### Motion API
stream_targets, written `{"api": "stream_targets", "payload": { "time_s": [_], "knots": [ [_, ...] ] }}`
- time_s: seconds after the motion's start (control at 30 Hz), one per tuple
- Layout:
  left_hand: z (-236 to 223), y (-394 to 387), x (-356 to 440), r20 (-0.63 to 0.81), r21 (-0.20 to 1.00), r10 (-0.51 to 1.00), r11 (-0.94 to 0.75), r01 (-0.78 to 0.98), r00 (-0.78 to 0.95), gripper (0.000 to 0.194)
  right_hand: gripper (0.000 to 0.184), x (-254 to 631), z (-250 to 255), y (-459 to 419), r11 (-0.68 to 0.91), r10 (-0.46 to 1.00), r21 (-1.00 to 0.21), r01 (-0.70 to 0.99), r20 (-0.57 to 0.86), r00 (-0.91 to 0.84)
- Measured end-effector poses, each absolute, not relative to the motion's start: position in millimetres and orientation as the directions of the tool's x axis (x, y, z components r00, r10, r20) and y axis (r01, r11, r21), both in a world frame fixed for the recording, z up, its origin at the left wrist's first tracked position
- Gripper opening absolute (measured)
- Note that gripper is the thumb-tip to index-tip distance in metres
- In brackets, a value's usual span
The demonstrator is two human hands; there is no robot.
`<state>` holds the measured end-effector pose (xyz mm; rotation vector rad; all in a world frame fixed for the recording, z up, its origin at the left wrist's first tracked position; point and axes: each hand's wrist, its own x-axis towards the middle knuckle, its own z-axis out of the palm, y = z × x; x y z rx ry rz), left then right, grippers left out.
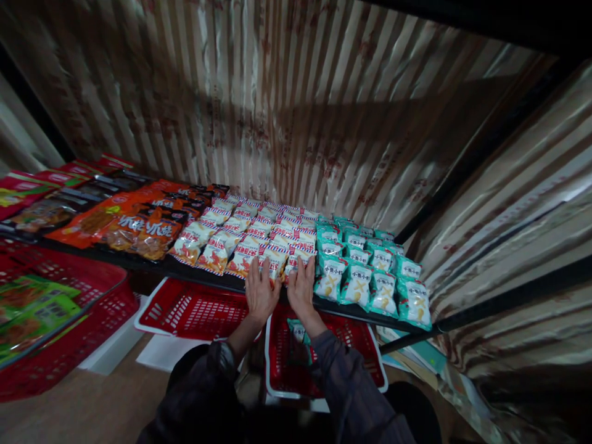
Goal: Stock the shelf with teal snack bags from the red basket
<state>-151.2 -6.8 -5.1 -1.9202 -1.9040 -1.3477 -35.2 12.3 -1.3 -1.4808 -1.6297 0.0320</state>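
Observation:
Rows of white snack bags (pixel 245 250) with red lettering and striped edges lie on a dark shelf (pixel 217 280). My left hand (pixel 261 288) rests with fingers stretched over the front edge of one of these bags. Beside it my right hand (pixel 301 287) touches the front bag at the right end of the white rows, its fingers also spread out. Neither hand is wrapped round a bag. Just to the right stand rows of teal and white snack bags (pixel 358 280).
Orange snack bags (pixel 152 231) and red packets (pixel 28 191) fill the shelf's left part. Below are an empty-looking red basket (pixel 194 308), another red basket (pixel 272 370) holding a teal bag (pixel 298 333), and a left basket (pixel 111 290) with green packets (pixel 37 308). Pleated curtains surround the shelf.

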Motion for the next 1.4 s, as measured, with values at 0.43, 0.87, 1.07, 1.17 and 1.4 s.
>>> {"api": "stream_targets", "payload": {
  "time_s": [0.43, 0.87, 1.07, 1.17, 1.4],
  "knots": [
    [1, 5, -144, 0.706, 0.494, 0.682, -0.282, 0.822, -0.191, 0.054, 0.054, -33, -5, 16, 0.241, 0.784, -0.461, 0.854, 0.611, 0.108],
    [-1, 15, -138, 0.687, 0.479, 0.707, -0.267, 0.836, -0.168, 0.051, 0.053, -34, -1, 13, 0.215, 0.803, -0.507, 0.835, 0.578, 0.145],
    [-1, 12, -138, 0.679, 0.458, 0.72, -0.263, 0.849, -0.143, 0.053, 0.051, -38, -2, 11, 0.186, 0.8, -0.495, 0.849, 0.577, 0.161],
    [-1, 10, -137, 0.688, 0.448, 0.711, -0.258, 0.856, -0.145, 0.054, 0.052, -39, -2, 11, 0.166, 0.818, -0.472, 0.866, 0.556, 0.146],
    [-2, 10, -136, 0.7, 0.406, 0.705, -0.262, 0.875, -0.114, 0.052, 0.051, -35, -1, 13, 0.173, 0.825, -0.483, 0.859, 0.547, 0.142]
  ]
}}
